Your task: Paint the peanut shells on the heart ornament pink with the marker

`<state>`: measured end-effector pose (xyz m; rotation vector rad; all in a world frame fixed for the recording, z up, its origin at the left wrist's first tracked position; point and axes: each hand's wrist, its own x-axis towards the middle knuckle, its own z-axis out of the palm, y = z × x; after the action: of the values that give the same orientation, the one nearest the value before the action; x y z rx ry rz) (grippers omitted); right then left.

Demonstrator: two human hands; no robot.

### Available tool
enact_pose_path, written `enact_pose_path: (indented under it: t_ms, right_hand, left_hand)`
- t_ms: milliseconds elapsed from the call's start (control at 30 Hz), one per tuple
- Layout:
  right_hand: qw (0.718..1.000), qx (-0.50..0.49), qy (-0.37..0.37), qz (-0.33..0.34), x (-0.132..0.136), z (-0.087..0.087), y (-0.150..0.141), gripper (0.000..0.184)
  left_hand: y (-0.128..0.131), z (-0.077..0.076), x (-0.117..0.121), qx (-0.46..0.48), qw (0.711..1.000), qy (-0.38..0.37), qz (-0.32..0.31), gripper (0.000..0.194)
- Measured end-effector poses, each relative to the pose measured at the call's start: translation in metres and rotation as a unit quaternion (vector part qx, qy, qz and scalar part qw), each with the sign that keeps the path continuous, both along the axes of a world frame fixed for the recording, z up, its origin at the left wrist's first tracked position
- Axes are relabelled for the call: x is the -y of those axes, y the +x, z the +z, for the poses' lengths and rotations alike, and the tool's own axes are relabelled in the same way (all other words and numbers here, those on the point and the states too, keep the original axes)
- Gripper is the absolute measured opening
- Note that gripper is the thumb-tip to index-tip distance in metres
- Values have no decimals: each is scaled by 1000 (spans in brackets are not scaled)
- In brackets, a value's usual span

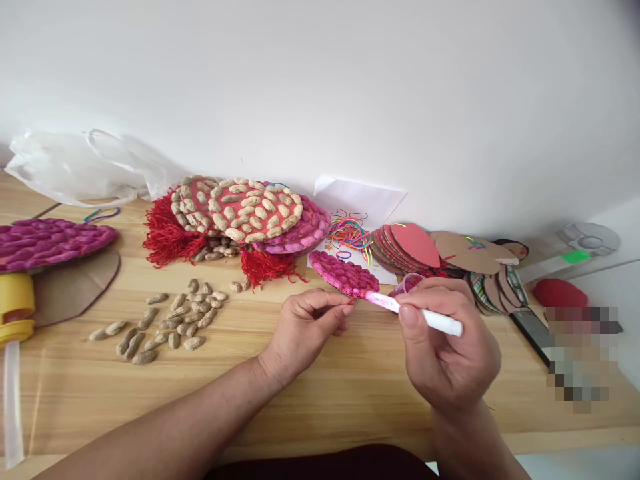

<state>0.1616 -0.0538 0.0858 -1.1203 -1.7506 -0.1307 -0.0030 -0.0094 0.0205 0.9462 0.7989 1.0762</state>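
Observation:
My left hand [313, 327] pinches the near edge of a small oval card [345, 273] covered in peanuts coloured magenta. Bits of red show at its fingertips. In my right hand [450, 347] is a white marker [400, 308], gripped like a pen, its barrel stained pink towards the front. The marker's front end touches the near right end of the peanut card; the tip itself is too small to make out. Just behind my right fingers stands a small clear cup [407, 283] with magenta inside, partly hidden by the hand.
Loose peanuts [175, 320] lie left of my hands. Behind are peanut-covered ovals [255, 208] with red yarn tassels [173, 227], coloured strings [350, 233] and stacked red card ovals [413, 247]. A yellow-capped bottle [15, 300] and magenta piece [55, 243] stand left; a plastic bag [80, 167] lies behind.

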Motion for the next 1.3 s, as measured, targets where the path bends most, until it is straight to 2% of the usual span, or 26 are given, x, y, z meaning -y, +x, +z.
enact_pose_path:
  t_ms: [200, 400, 600, 1000, 1300]
  right_hand:
    - [999, -16, -34, -3, -2, -2, 2, 16]
    - [999, -18, -13, -28, -1, 0, 2, 14]
    - [997, -51, -46, -21, -1, -1, 2, 13]
    - [995, -66, -61, -32, -1, -3, 2, 11]
    - [997, -50, -39, -45, 0, -2, 1, 12]
  left_hand:
    - [1, -3, 2, 0, 1000, 25, 9, 13]
    - [2, -2, 2, 0, 1000, 26, 7, 11]
    - [2, -3, 2, 0, 1000, 29, 10, 10]
    - [1, -2, 3, 4, 1000, 19, 6, 12]
    - [-2, 1, 1, -3, 1000, 2, -7, 21]
